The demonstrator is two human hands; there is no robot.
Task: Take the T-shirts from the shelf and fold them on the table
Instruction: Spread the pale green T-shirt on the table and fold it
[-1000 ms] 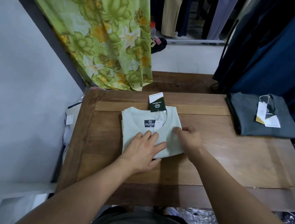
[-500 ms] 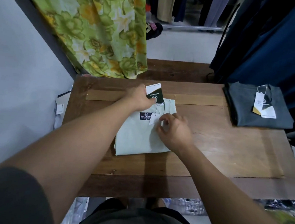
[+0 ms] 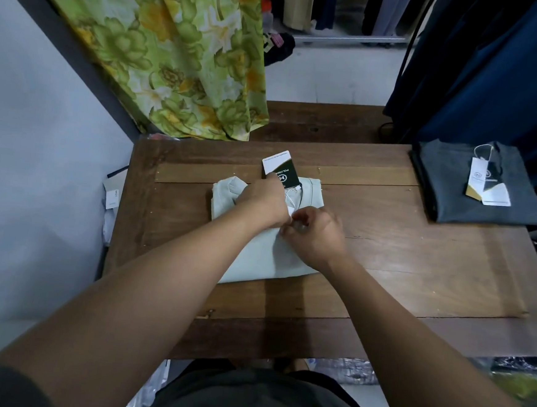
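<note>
A pale green folded T-shirt (image 3: 256, 260) lies on the wooden table (image 3: 416, 263), collar at the far end. My left hand (image 3: 262, 201) covers the collar and grips the bottom of the white and dark green hang tag (image 3: 279, 169), which sticks out past my fingers. Just to its right, my right hand (image 3: 314, 236) rests on the shirt with curled fingers pinching a small white tag (image 3: 290, 212) at the collar. A folded dark grey T-shirt (image 3: 448, 188) with its own hang tag (image 3: 487, 185) lies at the table's far right corner.
A green floral curtain (image 3: 176, 51) hangs past the table's far left corner. Dark blue garments (image 3: 495, 76) hang at the far right, above the grey shirt. White packets (image 3: 112, 197) lie between the table's left edge and the grey wall. Plastic bags (image 3: 344, 371) sit below the front edge.
My left hand moved from flat on the shirt up to the collar and took the hang tag. My right hand moved from the shirt's right edge to the collar and curled on the small tag.
</note>
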